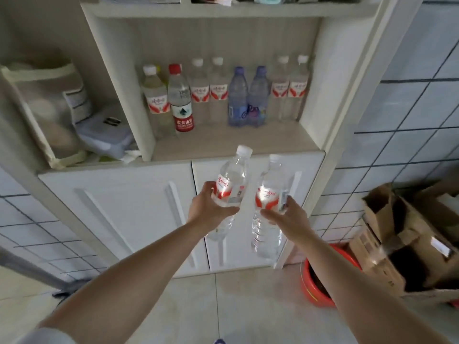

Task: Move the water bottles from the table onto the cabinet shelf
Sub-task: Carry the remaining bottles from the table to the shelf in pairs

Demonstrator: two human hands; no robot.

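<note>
1. The left hand (207,209) grips one clear water bottle (229,184) at its label; the right hand (285,214) grips another bottle (267,207) likewise.
2. Both are in the air below the cabinet shelf (223,142) (already lined with bottles).
3. Full-looking, smooth thin plastic: probably weighty, so mid-body holds suit.

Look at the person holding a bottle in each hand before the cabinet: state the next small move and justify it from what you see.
Probably lift both bottles up and forward to the bare front strip of the shelf. The left hand grips one bottle, the right hand another, both below shelf level, while a row of bottles fills the back.
</note>
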